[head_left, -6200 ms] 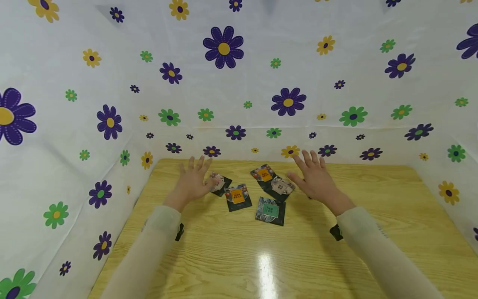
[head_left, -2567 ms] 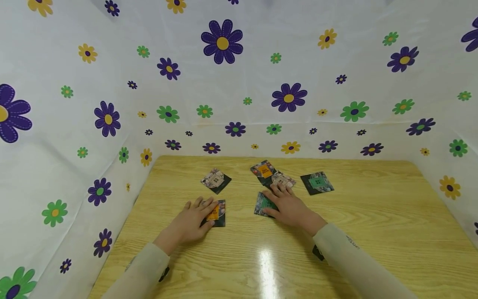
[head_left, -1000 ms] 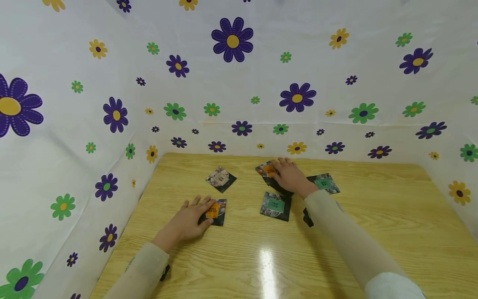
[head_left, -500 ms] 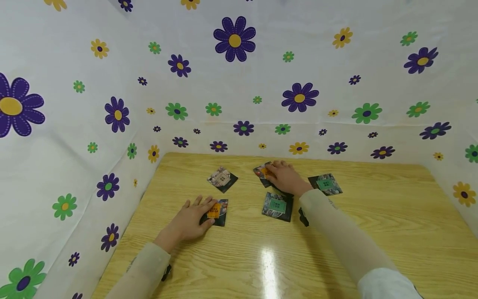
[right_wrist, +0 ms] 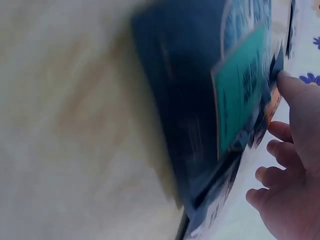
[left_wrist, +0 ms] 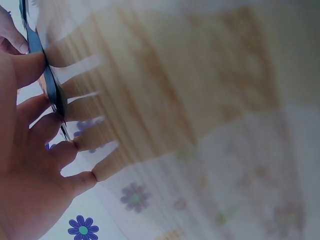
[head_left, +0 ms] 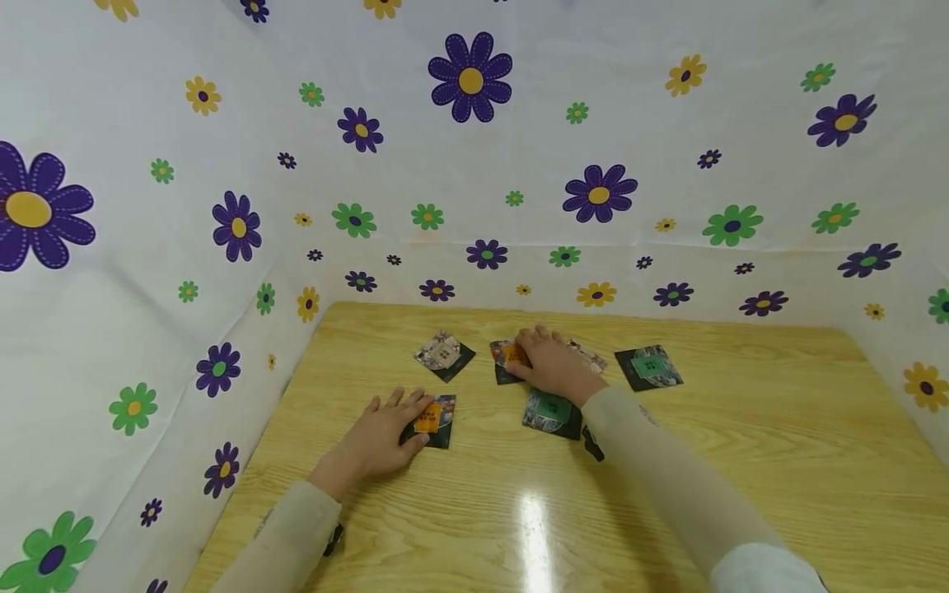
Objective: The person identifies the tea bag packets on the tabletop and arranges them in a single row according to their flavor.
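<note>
The left hand point(head_left: 376, 439) has its fingers spread and straight, lying on the left part of a flat, square black packet with an orange label point(head_left: 443, 422) near the table's left side; its thumb rests by the packet's near edge. The right hand point(head_left: 552, 364) has loosely extended fingers laid over the right side of a second flat, square orange-labelled black packet point(head_left: 508, 361), farther back and toward the middle. Neither hand curls its fingers round its packet.

Just beyond the right hand's outer side, a square black packet with a beige label point(head_left: 587, 356) shows only in part. Nearer, a square black packet with a green label point(head_left: 551, 414) lies partly beneath the right wrist; the right-wrist view shows it close and blurred.

Farther out, a second beige-labelled black packet point(head_left: 445, 356) lies turned cornerwise behind the left hand's packet, while a second green-labelled black packet point(head_left: 648, 367) lies apart at the right. All six rest on the yellowish wood-grained table point(head_left: 445, 511), before a white cloth printed with purple, yellow and green flowers point(head_left: 519, 148).
</note>
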{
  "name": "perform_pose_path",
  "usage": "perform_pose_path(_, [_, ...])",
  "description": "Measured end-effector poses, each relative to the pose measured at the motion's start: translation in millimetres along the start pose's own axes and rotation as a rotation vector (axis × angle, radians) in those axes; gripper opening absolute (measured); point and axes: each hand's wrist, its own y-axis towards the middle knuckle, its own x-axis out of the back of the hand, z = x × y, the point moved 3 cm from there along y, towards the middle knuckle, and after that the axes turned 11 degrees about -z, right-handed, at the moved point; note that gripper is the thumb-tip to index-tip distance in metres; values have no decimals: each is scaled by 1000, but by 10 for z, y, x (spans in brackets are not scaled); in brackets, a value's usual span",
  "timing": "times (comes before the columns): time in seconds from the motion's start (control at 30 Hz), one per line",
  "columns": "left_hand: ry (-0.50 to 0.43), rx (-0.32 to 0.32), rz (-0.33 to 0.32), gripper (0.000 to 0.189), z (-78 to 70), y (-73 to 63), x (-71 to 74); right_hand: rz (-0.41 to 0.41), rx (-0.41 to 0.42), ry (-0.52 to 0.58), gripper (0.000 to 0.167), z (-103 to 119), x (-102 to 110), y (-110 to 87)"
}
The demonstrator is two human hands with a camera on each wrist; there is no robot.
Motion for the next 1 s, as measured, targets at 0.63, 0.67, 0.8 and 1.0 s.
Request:
perform_pose_path(0.63, [-19,17,-39,75,17,22,8,30,72,-172,63,272,-82,-288])
perform_pose_path(0.67, [-19,20,-37,75,17,25,9,36,71,-169,63,284,-86,-304])
perform_pose_path(0.8, [-11,33,-39,71,10,39,14,45,83,-156,63,329,-91,-361])
perform_pose_path(1.0, [-14,61,-26,69,21,55,0,55,104,-159,64,389,-83,-433])
